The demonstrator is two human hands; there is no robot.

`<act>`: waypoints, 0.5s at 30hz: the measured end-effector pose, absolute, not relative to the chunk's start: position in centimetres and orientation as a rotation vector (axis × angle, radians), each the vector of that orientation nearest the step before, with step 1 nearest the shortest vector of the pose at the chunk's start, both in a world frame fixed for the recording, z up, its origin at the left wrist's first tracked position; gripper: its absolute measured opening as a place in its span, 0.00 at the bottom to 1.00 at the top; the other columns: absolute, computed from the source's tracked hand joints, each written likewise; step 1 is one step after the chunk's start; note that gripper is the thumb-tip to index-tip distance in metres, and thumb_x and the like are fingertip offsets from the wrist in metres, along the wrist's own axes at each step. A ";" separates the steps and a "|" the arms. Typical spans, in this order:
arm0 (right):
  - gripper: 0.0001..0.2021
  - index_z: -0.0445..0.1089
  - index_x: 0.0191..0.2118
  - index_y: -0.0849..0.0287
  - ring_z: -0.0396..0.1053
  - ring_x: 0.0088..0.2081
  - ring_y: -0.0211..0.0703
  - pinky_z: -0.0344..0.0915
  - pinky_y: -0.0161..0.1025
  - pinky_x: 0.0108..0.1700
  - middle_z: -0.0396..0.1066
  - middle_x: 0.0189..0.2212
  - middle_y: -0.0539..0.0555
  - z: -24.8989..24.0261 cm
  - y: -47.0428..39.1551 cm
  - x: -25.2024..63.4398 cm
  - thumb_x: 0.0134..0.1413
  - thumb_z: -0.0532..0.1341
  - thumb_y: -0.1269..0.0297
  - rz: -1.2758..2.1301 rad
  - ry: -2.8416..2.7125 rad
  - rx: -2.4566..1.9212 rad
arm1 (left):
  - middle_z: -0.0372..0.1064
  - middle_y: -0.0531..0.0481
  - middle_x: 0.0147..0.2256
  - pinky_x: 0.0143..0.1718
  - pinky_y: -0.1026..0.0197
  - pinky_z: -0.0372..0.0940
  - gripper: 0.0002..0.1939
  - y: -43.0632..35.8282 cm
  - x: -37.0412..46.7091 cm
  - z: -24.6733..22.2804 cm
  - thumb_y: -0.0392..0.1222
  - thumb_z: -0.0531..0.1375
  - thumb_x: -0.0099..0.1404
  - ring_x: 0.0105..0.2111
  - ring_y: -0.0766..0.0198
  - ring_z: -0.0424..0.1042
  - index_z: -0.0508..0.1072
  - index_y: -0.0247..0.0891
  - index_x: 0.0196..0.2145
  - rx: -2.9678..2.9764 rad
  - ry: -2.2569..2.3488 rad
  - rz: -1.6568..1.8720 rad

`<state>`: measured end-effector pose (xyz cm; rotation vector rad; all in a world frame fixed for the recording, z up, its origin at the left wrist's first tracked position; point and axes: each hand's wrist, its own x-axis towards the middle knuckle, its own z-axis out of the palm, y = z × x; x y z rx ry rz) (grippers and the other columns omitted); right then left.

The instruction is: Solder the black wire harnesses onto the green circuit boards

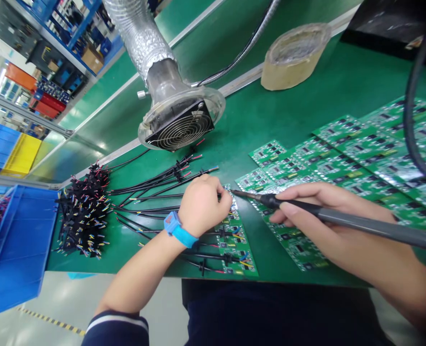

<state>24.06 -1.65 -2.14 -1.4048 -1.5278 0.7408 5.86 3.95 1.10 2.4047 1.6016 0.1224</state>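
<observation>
So, right hand [342, 244] grips a slim dark-grey pen-shaped soldering iron [359, 224], metal tip by a flat green circuit board [236, 250] lying between both hands; left hand [203, 204] pinches narrowly, can't tell on what, beside smooth black cables [211, 256].

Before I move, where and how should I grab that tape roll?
Probably pinch the tape roll by its near wall, fingers inside, thumb outside, coming from your side: it lies flat, hole upward, with the metal rail behind it.
</observation>
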 end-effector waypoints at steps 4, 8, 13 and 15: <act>0.07 0.66 0.34 0.50 0.70 0.22 0.38 0.63 0.32 0.19 0.71 0.19 0.43 -1.9 -1.8 24.0 0.51 0.56 0.55 0.791 -1.502 -1.450 | 0.61 0.50 0.25 0.36 0.59 0.62 0.07 3.8 5.9 1.0 0.34 0.54 0.57 0.31 0.61 0.65 0.63 0.37 0.22 2.381 1.633 0.144; 0.09 0.67 0.34 0.51 0.71 0.23 0.40 0.65 0.34 0.21 0.72 0.21 0.46 -1.6 -1.9 24.0 0.51 0.56 0.54 0.854 -1.491 -1.482 | 0.61 0.50 0.25 0.36 0.59 0.62 0.07 3.9 5.8 1.1 0.34 0.55 0.57 0.31 0.61 0.64 0.63 0.37 0.22 2.363 1.638 0.169; 0.10 0.67 0.35 0.53 0.72 0.25 0.41 0.67 0.33 0.23 0.72 0.22 0.47 -1.4 -2.0 24.1 0.51 0.57 0.54 0.893 -1.494 -1.501 | 0.61 0.50 0.27 0.37 0.59 0.63 0.06 4.3 5.7 1.4 0.34 0.56 0.57 0.31 0.63 0.65 0.64 0.37 0.23 2.317 1.592 0.166; 0.10 0.68 0.35 0.54 0.72 0.24 0.40 0.66 0.33 0.23 0.72 0.22 0.47 -1.4 -1.9 24.1 0.52 0.57 0.54 0.889 -1.493 -1.506 | 0.61 0.50 0.27 0.38 0.59 0.63 0.06 4.3 5.7 1.4 0.34 0.56 0.57 0.32 0.62 0.65 0.64 0.37 0.23 2.310 1.602 0.174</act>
